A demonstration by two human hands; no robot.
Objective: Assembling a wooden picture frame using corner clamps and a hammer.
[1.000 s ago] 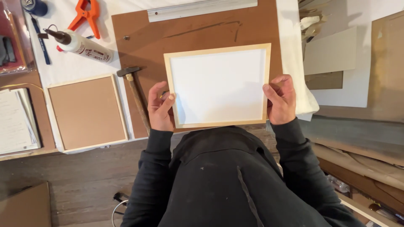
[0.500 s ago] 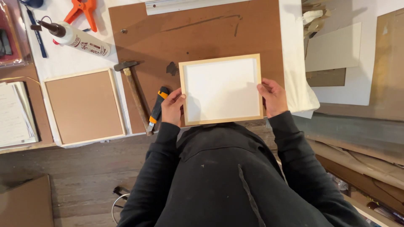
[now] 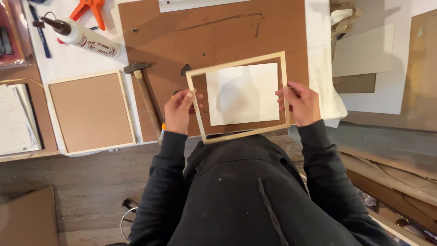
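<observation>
I hold an empty pale wooden frame (image 3: 236,63) raised above the brown work board (image 3: 218,32). My left hand (image 3: 179,111) grips the frame's left side and my right hand (image 3: 300,102) grips its right side. A white rectangular sheet (image 3: 243,93) lies flat on the board and shows through the frame's opening. The frame's lower edge hangs over my black-sleeved chest.
A hammer (image 3: 144,93) lies left of my left hand. A second frame with a brown backing (image 3: 91,111) rests further left. A glue bottle (image 3: 84,38) and an orange clamp (image 3: 91,8) lie at the top left. Card sheets (image 3: 364,54) sit at the right.
The frame has come up off the white sheet, which now lies alone on the board. Both hands have stayed on the frame's sides.
</observation>
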